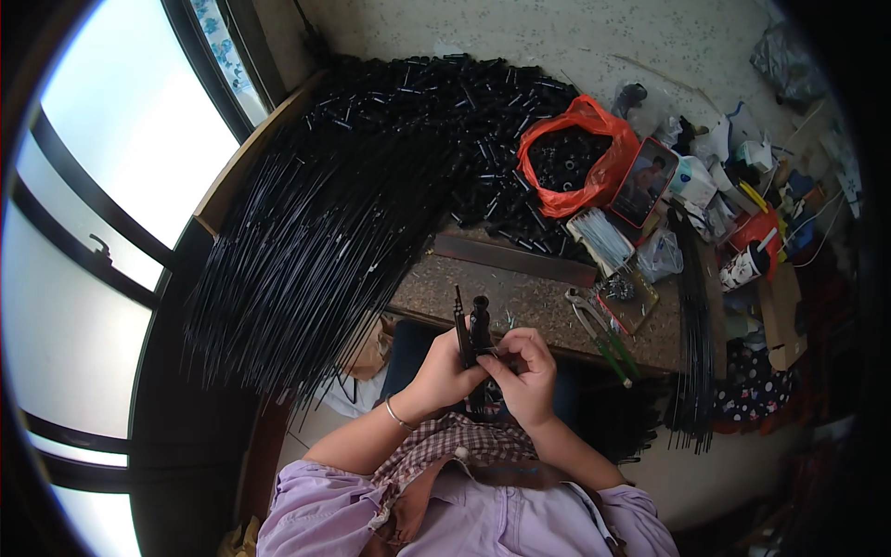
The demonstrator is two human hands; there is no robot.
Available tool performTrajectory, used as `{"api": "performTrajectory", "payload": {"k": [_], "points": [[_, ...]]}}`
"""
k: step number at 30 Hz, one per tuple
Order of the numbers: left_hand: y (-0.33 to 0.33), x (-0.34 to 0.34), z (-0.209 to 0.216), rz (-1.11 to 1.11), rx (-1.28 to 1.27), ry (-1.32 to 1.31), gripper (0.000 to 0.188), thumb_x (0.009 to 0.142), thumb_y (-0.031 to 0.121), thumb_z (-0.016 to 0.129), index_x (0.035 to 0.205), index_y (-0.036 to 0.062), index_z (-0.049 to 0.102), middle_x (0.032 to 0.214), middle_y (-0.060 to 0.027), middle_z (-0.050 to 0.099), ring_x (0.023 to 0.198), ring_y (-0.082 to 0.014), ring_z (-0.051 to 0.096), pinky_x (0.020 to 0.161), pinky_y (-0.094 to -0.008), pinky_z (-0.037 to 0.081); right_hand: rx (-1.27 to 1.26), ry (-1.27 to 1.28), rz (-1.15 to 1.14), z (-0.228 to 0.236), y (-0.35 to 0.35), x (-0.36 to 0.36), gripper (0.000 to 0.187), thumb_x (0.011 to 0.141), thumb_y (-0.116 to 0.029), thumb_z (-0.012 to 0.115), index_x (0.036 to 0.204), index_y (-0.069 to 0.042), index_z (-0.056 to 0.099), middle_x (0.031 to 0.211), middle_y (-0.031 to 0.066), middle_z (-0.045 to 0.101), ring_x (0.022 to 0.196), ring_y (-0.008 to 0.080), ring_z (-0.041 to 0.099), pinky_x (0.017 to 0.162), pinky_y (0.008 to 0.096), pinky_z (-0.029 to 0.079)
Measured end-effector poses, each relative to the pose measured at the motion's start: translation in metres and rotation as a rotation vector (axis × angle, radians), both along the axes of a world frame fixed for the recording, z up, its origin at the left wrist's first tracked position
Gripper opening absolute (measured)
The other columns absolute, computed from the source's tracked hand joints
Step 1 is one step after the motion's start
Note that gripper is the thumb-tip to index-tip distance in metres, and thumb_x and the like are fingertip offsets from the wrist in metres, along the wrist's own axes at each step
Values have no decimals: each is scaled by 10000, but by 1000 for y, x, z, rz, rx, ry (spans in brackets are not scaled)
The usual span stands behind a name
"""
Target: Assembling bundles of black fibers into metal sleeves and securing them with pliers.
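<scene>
My left hand (445, 368) is closed around a black rod-like part (459, 325) and a black tubular piece (480, 320), both pointing up and away from me. The tubular piece has a wider round end at its top. Against the lower part of these pieces, my right hand (525, 373) is pinched, thumb and fingers together. Whatever sits in that pinch is too small to make out; a thin light sliver shows by the fingertips. Both hands meet just in front of the table's near edge.
Long thin black rods (306, 241) overhang the table's left side. Behind them lie heaped short black tubes (445, 93). A red plastic bag (561, 202) holds black parts. Green-handled pliers (608, 345), a phone (640, 186), a metal bar (510, 260) and a cup (740, 269) are rightward.
</scene>
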State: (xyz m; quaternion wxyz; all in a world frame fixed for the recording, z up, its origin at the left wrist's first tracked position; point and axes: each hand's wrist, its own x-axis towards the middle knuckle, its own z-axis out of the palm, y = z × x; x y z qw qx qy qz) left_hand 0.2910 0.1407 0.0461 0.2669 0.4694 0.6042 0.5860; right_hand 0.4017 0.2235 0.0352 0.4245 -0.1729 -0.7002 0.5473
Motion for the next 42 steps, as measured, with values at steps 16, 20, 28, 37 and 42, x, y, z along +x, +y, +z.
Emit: {"api": "performTrajectory", "payload": {"k": [16,20,28,37,42], "points": [[18,13,8,27,177,-1,218,696,-94,493,901,-21,513,958,-138,597,888,-180,573,765,-295,461,468,-87,-78,48,24,12,187,607,-62,754,711,-53,598,735,50,538,704,208,519,619,309,423],[20,5,75,-240,209,25,172,795,-48,551,878,30,422,1008,-202,582,981,-259,574,854,-394,444,830,-65,-245,89,10,40,225,657,-52,700,876,-43,648,881,57,577,798,229,540,689,321,453],[20,1,56,-137,305,-182,129,783,21,633,827,35,512,715,-46,570,639,-99,538,557,-235,425,853,-1136,-548,-13,73,126,546,713,-121,666,1221,-75,470,1248,170,398,1135,318,402,896,418,385],[35,-7,91,-156,288,166,934,524,148,866,1295,11,358,626,80,464,579,-15,434,539,-159,338,-606,-316,175,10,61,113,254,728,-48,622,962,-19,529,1085,81,449,922,197,503,763,336,443],[23,-28,92,-72,388,-54,1048,450,289,893,1309,45,345,794,55,552,567,4,412,500,-149,316,946,-448,-145,113,19,104,189,571,-166,715,673,-84,578,1014,71,476,1010,335,409,848,461,312]]}}
